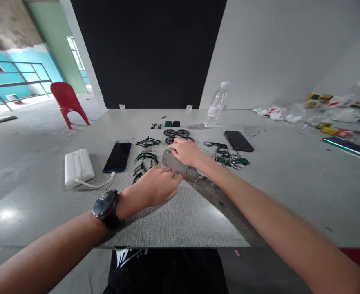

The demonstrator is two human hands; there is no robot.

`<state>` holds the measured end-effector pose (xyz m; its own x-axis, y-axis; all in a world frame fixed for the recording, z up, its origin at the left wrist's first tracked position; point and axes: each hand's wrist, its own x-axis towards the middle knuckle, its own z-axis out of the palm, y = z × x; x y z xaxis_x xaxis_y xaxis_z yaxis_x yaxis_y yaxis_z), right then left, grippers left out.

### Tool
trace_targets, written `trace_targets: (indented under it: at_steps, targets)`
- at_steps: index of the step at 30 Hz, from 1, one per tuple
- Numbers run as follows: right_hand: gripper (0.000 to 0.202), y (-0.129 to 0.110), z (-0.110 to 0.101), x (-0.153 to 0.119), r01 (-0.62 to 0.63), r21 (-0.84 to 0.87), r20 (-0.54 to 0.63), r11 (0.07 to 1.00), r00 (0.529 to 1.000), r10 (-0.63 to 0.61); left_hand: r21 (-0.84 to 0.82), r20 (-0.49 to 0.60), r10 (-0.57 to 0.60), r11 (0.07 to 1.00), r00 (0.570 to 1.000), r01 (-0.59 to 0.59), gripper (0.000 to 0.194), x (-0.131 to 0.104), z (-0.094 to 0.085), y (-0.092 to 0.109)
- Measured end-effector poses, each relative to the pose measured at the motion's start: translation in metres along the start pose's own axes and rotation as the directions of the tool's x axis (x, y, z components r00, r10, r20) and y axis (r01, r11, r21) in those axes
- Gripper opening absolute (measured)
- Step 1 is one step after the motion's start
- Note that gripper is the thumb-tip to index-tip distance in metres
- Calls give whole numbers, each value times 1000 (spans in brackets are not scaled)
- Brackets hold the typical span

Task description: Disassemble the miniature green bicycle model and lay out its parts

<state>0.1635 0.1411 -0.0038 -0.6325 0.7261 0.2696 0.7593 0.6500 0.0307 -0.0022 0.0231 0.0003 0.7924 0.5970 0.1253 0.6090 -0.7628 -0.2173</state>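
My left hand (157, 185), with a dark watch (106, 206) on its wrist, rests low over the table, fingers curled together; whatever they hold is hidden. My right hand (186, 152) reaches to just in front of the small black spoked wheels (182, 133), its fingertips pinched near the tabletop. Anything in that pinch is too small to name. Beside my left hand lie curved green-and-black fender-like parts (147, 157) and a small dark frame piece (140, 169). Farther back sits a miniature bicycle frame (148, 141). Right of my right forearm is a pile of green, black and silver parts (231, 159).
At left are a white power bank (79, 166) with a cable and a phone (117, 157). A second phone (239, 141) and a clear bottle (216, 105) stand right of centre. Packaging (333, 122) clutters the far right. A black panel (149, 53) rises behind the table (180, 220).
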Motion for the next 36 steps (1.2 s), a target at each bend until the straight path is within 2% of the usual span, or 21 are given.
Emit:
trace_targets:
  at_steps: [12,36]
  targets:
    - [41,1,-1,0,2,4,31,1000,1000,-2,3,-10,-3,1000,1000,3,18,0,0,1]
    - [40,4,2,1,27,31,16,999,999,-27,-9,-15,5,1000,1000,-5,19,0,1,0]
